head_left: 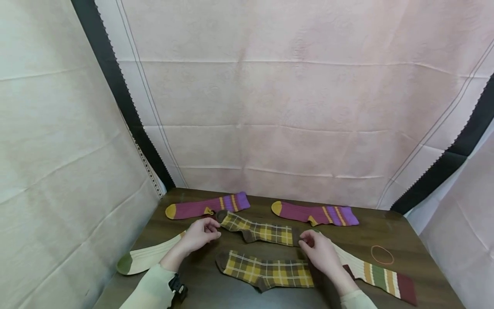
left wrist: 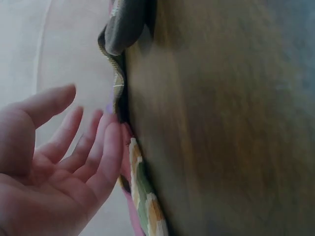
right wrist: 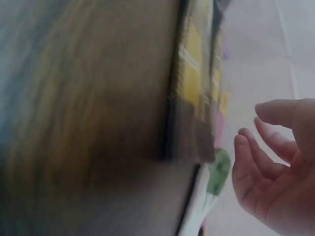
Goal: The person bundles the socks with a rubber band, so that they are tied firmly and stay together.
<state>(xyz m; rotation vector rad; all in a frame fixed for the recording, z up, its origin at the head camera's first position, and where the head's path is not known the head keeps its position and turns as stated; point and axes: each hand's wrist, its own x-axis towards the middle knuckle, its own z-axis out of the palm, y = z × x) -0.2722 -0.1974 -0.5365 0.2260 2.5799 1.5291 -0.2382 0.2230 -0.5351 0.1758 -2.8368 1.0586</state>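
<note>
Two yellow-and-brown plaid socks lie flat on the dark wooden table, the upper sock [head_left: 262,231] behind the lower sock [head_left: 270,272]. At the brown toe end of the upper one is my left hand [head_left: 200,234], fingers relaxed and nothing in them. My right hand [head_left: 318,253] is by its brown cuff, thumb and fingers apart in the right wrist view, where the plaid cuff [right wrist: 189,128] shows beside the fingertips. Partly behind my left forearm lies a cream sock [head_left: 148,257] with a green toe. Another cream sock [head_left: 380,277] with striped cuff extends out behind my right hand.
Along the back edge lie two maroon socks with yellow toes and purple striped cuffs, a left one [head_left: 193,208] and a right one [head_left: 301,211]. An orange rubber band [head_left: 382,255] rests at the right. Pale fabric walls [head_left: 270,107] enclose the table [head_left: 417,244].
</note>
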